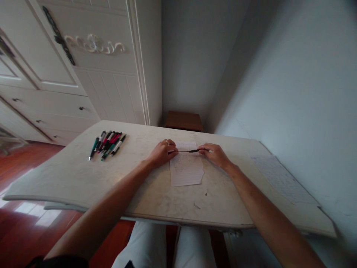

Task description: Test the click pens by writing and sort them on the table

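Note:
My left hand [164, 152], with a ring on one finger, is closed on one end of a thin dark rod [183, 151] that looks like a pen refill. At its other end the rod meets a thicker black pen part [193, 151], pinched in the fingers of my right hand [214, 154]. Both are level, just over the top of a torn sheet of lined paper [186, 173] on the table. Whether the rod sits inside the pen part is too small to tell. My fingers hide the outer ends.
Several pens [108, 143] in black, white, red and green lie in a pile at the table's left. Another written sheet [283, 178] lies by the right wall. Beyond the white table [139, 186] stand a white cabinet [111, 82] and a brown wooden piece [184, 121].

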`<state>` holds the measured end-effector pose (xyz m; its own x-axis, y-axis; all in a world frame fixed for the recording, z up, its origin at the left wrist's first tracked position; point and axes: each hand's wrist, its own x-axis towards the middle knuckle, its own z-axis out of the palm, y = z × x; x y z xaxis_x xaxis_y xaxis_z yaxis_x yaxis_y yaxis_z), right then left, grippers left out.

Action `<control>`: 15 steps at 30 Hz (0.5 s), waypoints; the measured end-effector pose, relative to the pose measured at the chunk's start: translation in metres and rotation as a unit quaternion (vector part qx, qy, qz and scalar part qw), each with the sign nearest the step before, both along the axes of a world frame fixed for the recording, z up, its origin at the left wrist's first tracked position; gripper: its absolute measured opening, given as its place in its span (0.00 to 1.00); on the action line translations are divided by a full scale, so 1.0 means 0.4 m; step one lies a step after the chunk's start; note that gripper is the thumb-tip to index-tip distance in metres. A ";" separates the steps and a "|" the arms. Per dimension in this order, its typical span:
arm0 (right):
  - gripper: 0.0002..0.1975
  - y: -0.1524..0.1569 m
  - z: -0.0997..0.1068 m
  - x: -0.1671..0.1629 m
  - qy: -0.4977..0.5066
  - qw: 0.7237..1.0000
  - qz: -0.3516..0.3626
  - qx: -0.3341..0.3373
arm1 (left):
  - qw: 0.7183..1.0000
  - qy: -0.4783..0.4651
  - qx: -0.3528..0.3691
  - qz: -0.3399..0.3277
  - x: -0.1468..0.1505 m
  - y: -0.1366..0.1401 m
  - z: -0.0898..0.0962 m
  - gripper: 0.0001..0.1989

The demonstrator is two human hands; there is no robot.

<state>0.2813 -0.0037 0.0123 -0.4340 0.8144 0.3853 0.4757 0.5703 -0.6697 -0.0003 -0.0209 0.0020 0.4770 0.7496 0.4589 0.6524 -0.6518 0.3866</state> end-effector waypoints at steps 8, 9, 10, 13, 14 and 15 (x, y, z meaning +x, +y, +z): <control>0.08 0.008 -0.005 0.008 -0.011 0.999 0.014 0.029 | 1.000 0.004 -0.006 0.005 -0.009 0.002 0.001 0.08; 0.08 0.009 -0.006 0.009 -0.012 0.999 0.015 0.029 | 1.000 0.004 -0.007 0.005 -0.010 0.002 0.002 0.08; 0.07 0.010 -0.007 0.010 -0.012 0.999 0.016 0.029 | 1.000 0.005 -0.008 0.005 -0.010 0.002 0.002 0.08; 0.07 0.013 -0.009 0.011 -0.012 0.999 0.020 0.027 | 1.000 0.002 -0.014 0.005 -0.010 0.002 0.004 0.08; 0.07 0.014 -0.010 0.012 -0.010 0.999 0.020 0.026 | 1.000 0.001 -0.016 0.006 -0.010 0.002 0.005 0.08; 0.07 0.015 -0.011 0.012 -0.007 0.999 0.019 0.026 | 1.000 -0.001 -0.017 0.006 -0.010 0.002 0.005 0.08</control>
